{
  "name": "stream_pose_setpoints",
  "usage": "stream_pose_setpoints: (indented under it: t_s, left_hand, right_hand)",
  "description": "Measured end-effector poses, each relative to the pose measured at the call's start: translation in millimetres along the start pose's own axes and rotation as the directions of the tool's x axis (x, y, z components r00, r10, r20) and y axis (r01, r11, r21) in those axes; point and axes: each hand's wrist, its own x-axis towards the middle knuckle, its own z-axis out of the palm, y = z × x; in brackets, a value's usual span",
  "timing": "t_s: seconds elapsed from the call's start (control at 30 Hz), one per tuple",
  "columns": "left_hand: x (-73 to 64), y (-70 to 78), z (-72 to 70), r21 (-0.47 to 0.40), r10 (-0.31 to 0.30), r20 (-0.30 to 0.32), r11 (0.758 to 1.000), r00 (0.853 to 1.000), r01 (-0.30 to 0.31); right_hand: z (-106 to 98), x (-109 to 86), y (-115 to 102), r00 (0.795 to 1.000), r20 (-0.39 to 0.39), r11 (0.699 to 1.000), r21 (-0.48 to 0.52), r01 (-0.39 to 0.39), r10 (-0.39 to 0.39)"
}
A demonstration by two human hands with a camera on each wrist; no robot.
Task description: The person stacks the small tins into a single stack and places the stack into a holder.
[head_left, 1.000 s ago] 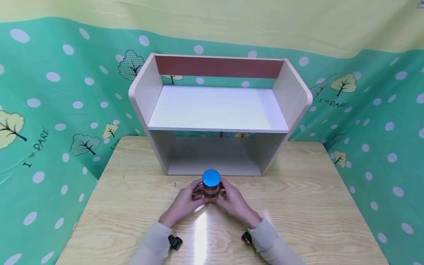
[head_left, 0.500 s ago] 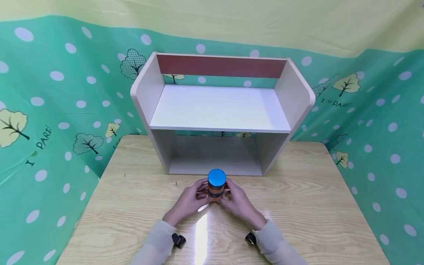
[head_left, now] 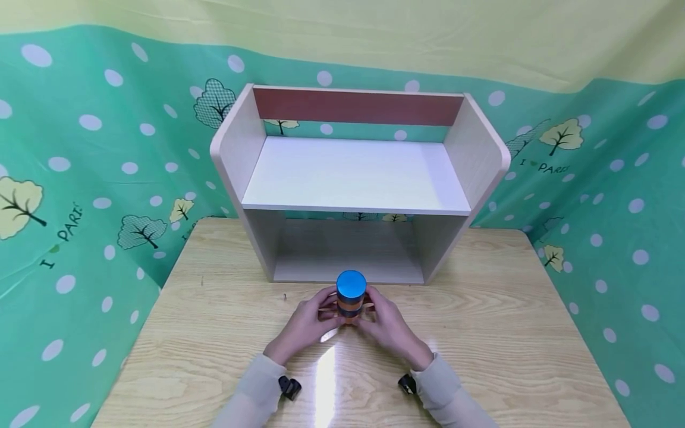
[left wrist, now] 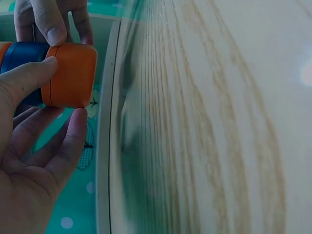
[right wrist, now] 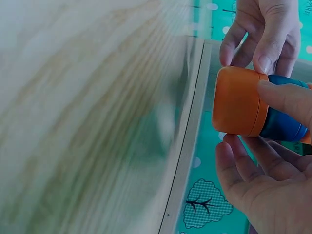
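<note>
An upright stack of round cup-like pieces (head_left: 351,284) stands over the table in front of the shelf, blue on top with orange and dark blue bands below. My left hand (head_left: 310,324) holds it from the left and my right hand (head_left: 390,324) from the right. In the left wrist view the thumb presses near the seam of the lowest orange piece (left wrist: 73,75), beside a dark blue piece (left wrist: 24,51). The right wrist view shows the right thumb at the same seam, between the orange piece (right wrist: 239,100) and a blue one (right wrist: 284,119).
A two-level white shelf (head_left: 353,175) with a reddish back strip (head_left: 355,107) stands at the back of the wooden table (head_left: 508,333). Behind and at both sides hangs a green dotted curtain (head_left: 107,249). Small black wrist cameras (head_left: 290,387) sit at the cuffs.
Both hands and the stack have shifted slightly right, mostly in the first half second. The view itself has moved a little too. The hold looks the same.
</note>
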Motion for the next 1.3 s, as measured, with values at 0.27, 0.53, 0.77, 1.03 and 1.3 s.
stream_pose_setpoints:
  t_s: [0.27,0.53,0.77,1.03,1.3]
  left_hand:
    - [0.6,5.9,-3.1,0.007,0.022,-0.002,1.0,1.0,-0.022]
    - [-0.1,13.0,-8.7,0.033,0.02,-0.012,0.999,1.0,-0.019]
    - [-1.5,17.2,-13.8,0.053,0.038,-0.025,0.998,0.999,-0.037]
    - [-1.7,22.5,-21.6,0.043,0.072,-0.04,0.997,0.997,-0.07]
    - [-3.3,24.3,-31.5,0.04,0.083,-0.044,0.996,0.996,-0.081]
  right_hand:
    - [-4,2.0,-4,0.999,-0.013,0.999,0.009,0.033,-0.033]
    - [-7,4.2,-9,0.998,-0.01,0.998,-0.011,0.06,-0.06]
    - [-8,6.9,-16,0.996,-0.006,0.996,-0.03,0.084,-0.084]
    - [-10,11.5,-24,0.992,-0.001,0.991,-0.05,0.126,-0.127]
    - [-8,17.8,-31,0.989,0.011,0.988,-0.037,0.147,-0.147]
